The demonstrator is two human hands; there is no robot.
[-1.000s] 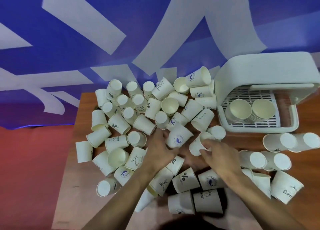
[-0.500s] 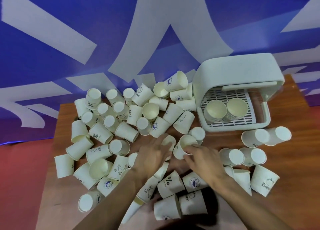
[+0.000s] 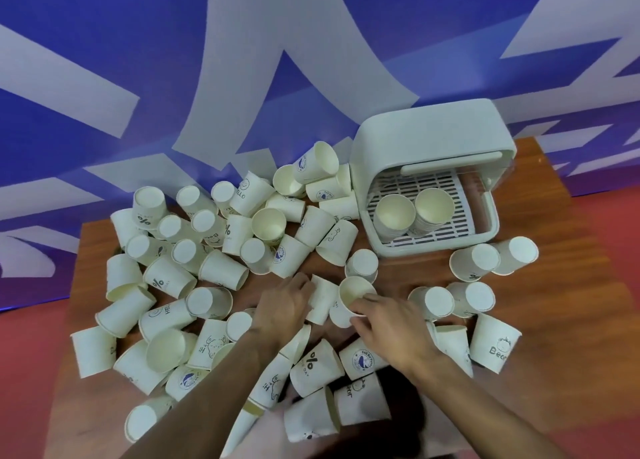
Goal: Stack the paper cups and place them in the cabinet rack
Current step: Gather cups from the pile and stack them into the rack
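White paper cups [image 3: 221,271], light and easily crushed, lie before the white plastic cabinet rack [image 3: 429,136]. Left hand [image 3: 282,306] curls round a sideways cup [image 3: 323,301], right hand [image 3: 391,323] pinches an open-mouthed cup [image 3: 353,294]; grip the walls gently.

- A blue wall [image 3: 104,25] is seen across the upper half of the view, painted with large pale grey-white bands and angular shapes.
- A brown wood-grain table [image 3: 561,337] is set below it, its far edge close against the foot of the wall.
- A red floor [image 3: 27,372] is shown to the left of the table and again on the right, beyond the table's far corner.
- The scene is lit evenly and softly; a dark shadow [image 3: 408,399] is cast on the tabletop near its closest edge.
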